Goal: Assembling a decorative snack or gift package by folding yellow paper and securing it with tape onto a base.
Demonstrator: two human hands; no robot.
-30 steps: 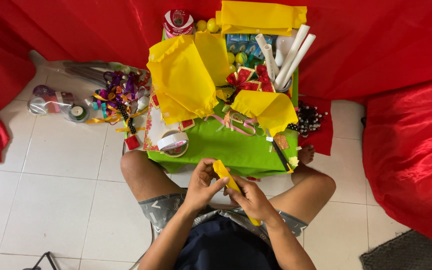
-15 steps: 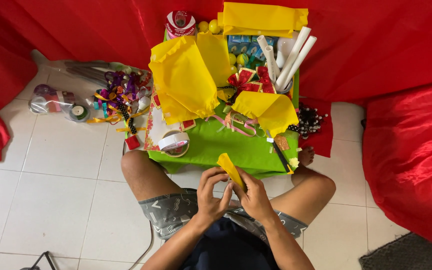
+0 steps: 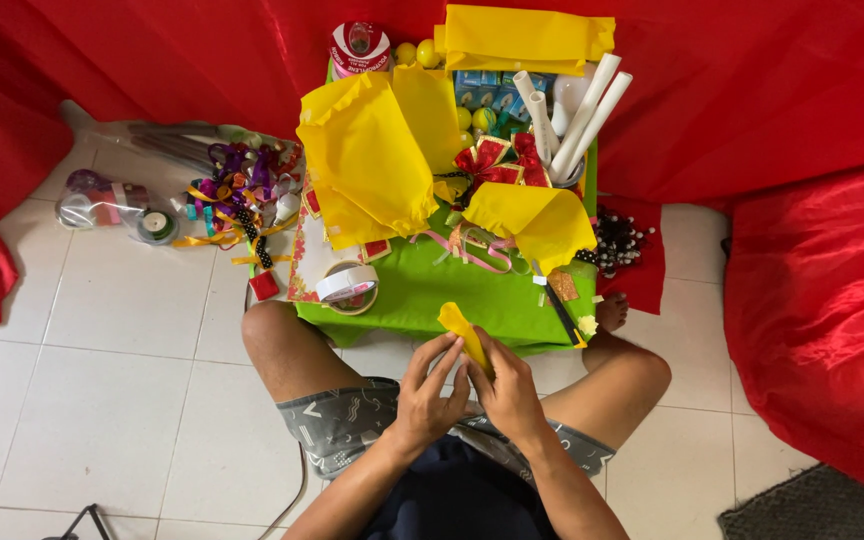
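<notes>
Comparing with a second earlier, the small yellow paper piece (image 3: 464, 335) had gone from lying slanted low across the lap to standing more upright, its top end poking up just in front of the near edge of the green surface (image 3: 422, 295). Both hands had crept up and closer together with it. The left hand (image 3: 427, 395) had its grip closed on the lower part, fingers curled around from the left, and the right hand (image 3: 508, 392) was pinched on it from the other side, thumb and fingertips tight on the strip. So it looked to me like the paper was getting rolled or folded tighter between the fingers, not set down.

Nothing on the low surface itself seemed to have moved. It carried a big crumpled yellow paper sheet (image 3: 367, 160), a smaller yellow folded piece (image 3: 537, 220), a roll of white tape (image 3: 346, 284) near the left corner, red ribbon bows (image 3: 497, 160), pink ribbon scraps (image 3: 477, 250) and white paper rolls (image 3: 577, 115) standing at the back.

Room-wise: white tiled floor (image 3: 102, 400), red fabric (image 3: 752, 90) draped behind and along both sides, a heap of coloured curling ribbons (image 3: 242, 190) on the floor to the left, and the person sat cross-legged, knees on either side of the surface.
</notes>
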